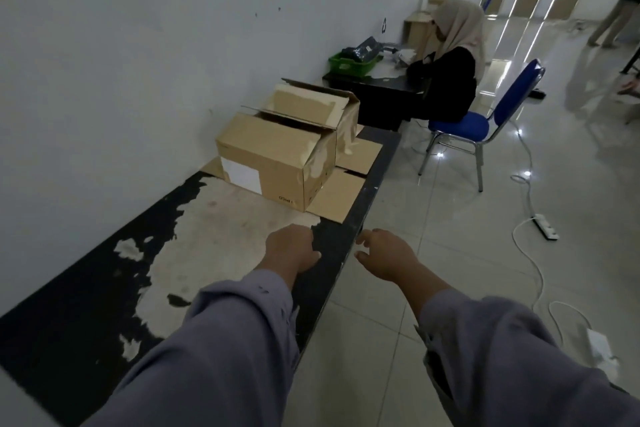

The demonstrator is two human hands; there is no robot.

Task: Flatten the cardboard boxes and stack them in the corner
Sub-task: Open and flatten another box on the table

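A brown cardboard box [273, 163] with a white label stands on the worn black table [86, 288], its top flaps partly open. Behind it a second box [313, 106] stands with raised flaps. Both rest on flattened cardboard [337, 194] lying on the table's far end. My left hand [291, 250] hovers over the table's right edge, short of the box, fingers loosely curled and holding nothing. My right hand [388, 258] reaches forward beyond the table's edge, above the floor, fingers apart and empty.
A person sits on a blue chair [485, 118] at a dark desk [374, 83] beyond the boxes. A green basket [349, 62] sits on that desk. A white power strip [547, 227] and cables lie on the tiled floor to the right. The wall runs along the left.
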